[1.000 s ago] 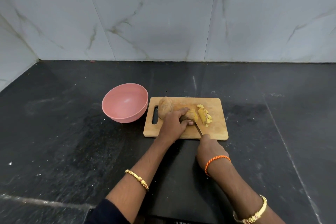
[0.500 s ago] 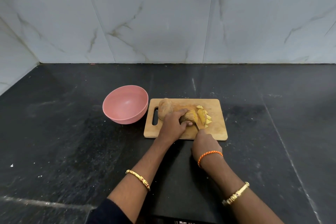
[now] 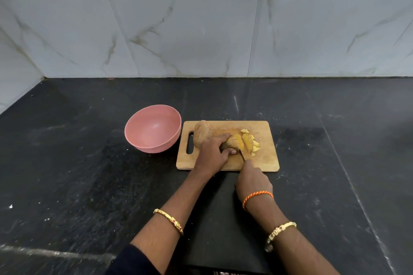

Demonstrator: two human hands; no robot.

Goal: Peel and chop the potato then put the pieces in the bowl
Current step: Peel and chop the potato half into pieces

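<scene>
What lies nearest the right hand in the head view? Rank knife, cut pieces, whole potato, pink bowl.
From the right hand:
1. knife, in its grip.
2. cut pieces, just beyond, on the board's right.
3. whole potato, on the board's left.
4. pink bowl, left of the board.

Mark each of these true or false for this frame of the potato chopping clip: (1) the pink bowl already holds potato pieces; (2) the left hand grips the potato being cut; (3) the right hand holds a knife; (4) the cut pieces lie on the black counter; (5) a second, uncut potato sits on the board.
1. False. The pink bowl shows nothing inside.
2. True. The left hand grips the potato being cut.
3. True. The right hand holds a knife.
4. False. The cut pieces lie on the cutting board.
5. True. A whole potato sits near the board's handle slot.
</scene>
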